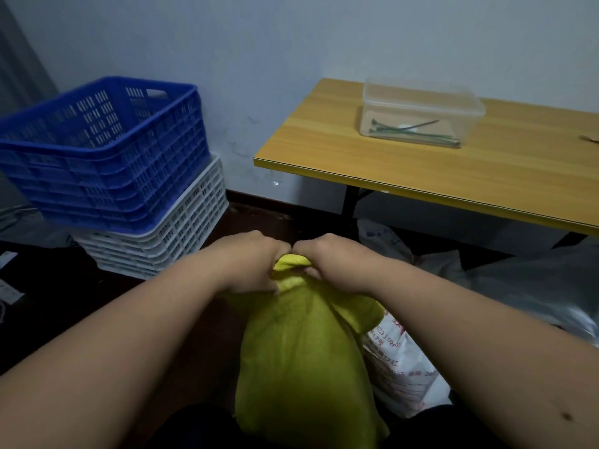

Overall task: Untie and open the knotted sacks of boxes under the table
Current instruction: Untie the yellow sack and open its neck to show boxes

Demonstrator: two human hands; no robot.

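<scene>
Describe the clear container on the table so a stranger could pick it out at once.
Start at the yellow wooden table against the wall on the right. Near its back edge sits a clear plastic box with a lid. It is the only see-through thing there, and thin green ties lie on its bottom.

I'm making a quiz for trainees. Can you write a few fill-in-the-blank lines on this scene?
1. Both hands grip the top of a ____ sack.
2. The blue crate sits on a ____ crate.
3. The clear plastic box stands on the ____.
4. A white printed sack lies to the yellow sack's ____.

Missing words: yellow; white; table; right
</scene>
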